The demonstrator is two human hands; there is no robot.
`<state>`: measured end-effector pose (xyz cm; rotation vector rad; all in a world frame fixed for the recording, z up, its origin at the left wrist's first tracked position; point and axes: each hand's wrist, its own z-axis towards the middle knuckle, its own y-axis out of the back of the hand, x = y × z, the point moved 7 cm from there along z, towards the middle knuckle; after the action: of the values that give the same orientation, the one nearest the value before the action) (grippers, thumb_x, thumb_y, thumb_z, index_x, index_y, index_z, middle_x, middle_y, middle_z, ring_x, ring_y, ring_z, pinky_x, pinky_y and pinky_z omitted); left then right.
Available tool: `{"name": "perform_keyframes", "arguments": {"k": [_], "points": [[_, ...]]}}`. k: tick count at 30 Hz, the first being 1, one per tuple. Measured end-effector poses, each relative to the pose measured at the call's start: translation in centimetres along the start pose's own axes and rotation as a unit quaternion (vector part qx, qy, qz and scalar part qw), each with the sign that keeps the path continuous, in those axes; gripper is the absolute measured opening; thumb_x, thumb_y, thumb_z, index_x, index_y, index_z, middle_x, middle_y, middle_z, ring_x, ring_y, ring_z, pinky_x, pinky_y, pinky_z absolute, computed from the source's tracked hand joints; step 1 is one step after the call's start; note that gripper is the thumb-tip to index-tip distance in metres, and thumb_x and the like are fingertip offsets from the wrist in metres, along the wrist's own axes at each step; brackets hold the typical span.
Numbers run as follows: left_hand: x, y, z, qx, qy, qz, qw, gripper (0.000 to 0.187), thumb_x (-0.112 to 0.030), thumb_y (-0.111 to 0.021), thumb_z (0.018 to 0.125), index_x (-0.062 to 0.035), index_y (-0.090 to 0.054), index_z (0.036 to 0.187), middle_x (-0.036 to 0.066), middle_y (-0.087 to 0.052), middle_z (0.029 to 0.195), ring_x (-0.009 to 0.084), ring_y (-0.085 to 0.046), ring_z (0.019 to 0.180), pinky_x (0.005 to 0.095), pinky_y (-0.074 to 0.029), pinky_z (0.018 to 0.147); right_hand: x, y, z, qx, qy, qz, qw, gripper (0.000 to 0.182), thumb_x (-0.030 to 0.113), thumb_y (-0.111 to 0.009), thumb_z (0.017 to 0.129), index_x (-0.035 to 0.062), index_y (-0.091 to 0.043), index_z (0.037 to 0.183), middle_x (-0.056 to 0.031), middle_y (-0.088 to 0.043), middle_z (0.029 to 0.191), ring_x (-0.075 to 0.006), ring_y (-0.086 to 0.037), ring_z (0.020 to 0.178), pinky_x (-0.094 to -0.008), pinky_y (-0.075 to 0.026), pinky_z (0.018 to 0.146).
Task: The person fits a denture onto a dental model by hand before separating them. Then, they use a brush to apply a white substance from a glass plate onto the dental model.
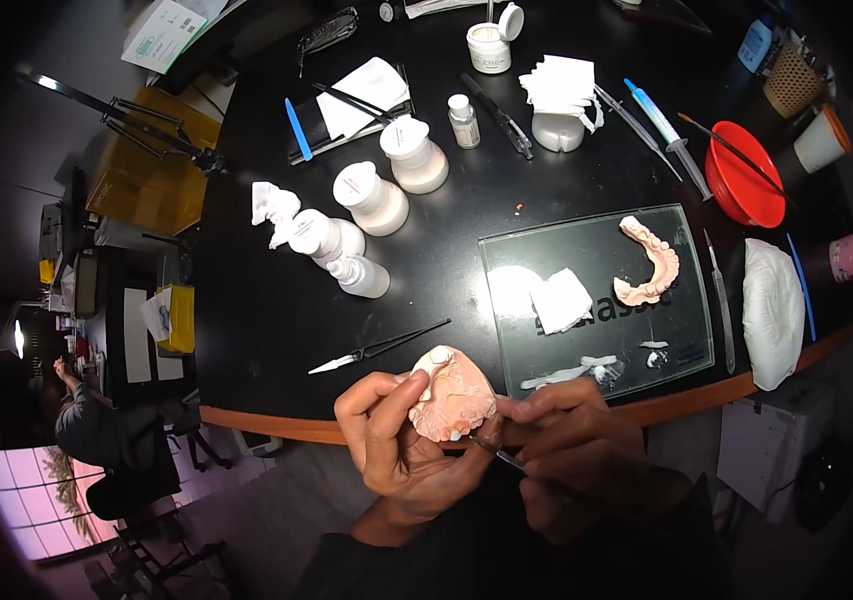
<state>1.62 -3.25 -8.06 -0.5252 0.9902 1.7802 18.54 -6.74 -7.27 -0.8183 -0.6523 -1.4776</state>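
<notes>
A pinkish dental cast (459,395) is held over the table's front edge in my left hand (402,440), its fingers and thumb around the sides. My right hand (582,440) grips a thin metal tool (510,459), whose tip is at the lower edge of the cast, by a small white tooth. Behind them a glass slab (597,240) carries a second, horseshoe-shaped cast (652,262), a folded white tissue (562,300) and smears of white paste (572,372). Black tweezers (402,340) lie left of the slab.
Several white-capped jars (372,198) stand at the back left. A red bowl (737,180) with a brush across it, a syringe (669,135) and a white cloth (774,315) are on the right. A seated person (87,425) is far left.
</notes>
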Motion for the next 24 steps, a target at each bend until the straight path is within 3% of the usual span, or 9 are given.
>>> {"name": "perform_keyframes", "arguments": {"k": [4,7,24], "points": [[0.2,0.19,-0.14,0.003,0.003,0.019,1.0,0.068,-0.009,-0.097,0.069,0.0006,-0.061,0.126,0.013,-0.043,0.121,0.0174,-0.06,0.099,0.0254,-0.061,0.078,-0.14,-0.29,0.3,0.022,-0.006,-0.001,1.0,0.019,-0.004,-0.076,0.078,0.0038,-0.066,0.093,-0.0092,-0.067,0.089,-0.0349,-0.07,0.109,-0.0423,-0.061,0.087],[0.72,0.2,-0.55,-0.027,0.008,0.044,0.999,0.084,-0.033,-0.103,0.062,-0.0026,-0.062,0.129,0.009,-0.048,0.117,0.0146,-0.059,0.095,0.0253,-0.051,0.076,-0.14,-0.32,0.29,0.025,-0.003,-0.007,1.0,0.02,-0.005,-0.076,0.077,0.0034,-0.066,0.092,-0.0092,-0.067,0.09,-0.0342,-0.07,0.109,-0.0408,-0.062,0.086],[0.69,0.23,-0.55,-0.015,0.003,0.043,0.999,0.083,-0.025,-0.102,0.062,-0.0021,-0.062,0.13,0.008,-0.047,0.117,0.0135,-0.057,0.094,0.0251,-0.05,0.076,-0.05,-0.58,0.3,0.024,0.012,-0.033,0.999,0.02,-0.005,-0.078,0.075,0.0015,-0.066,0.089,-0.0097,-0.067,0.089,-0.0331,-0.07,0.105,-0.0393,-0.063,0.082]]}}
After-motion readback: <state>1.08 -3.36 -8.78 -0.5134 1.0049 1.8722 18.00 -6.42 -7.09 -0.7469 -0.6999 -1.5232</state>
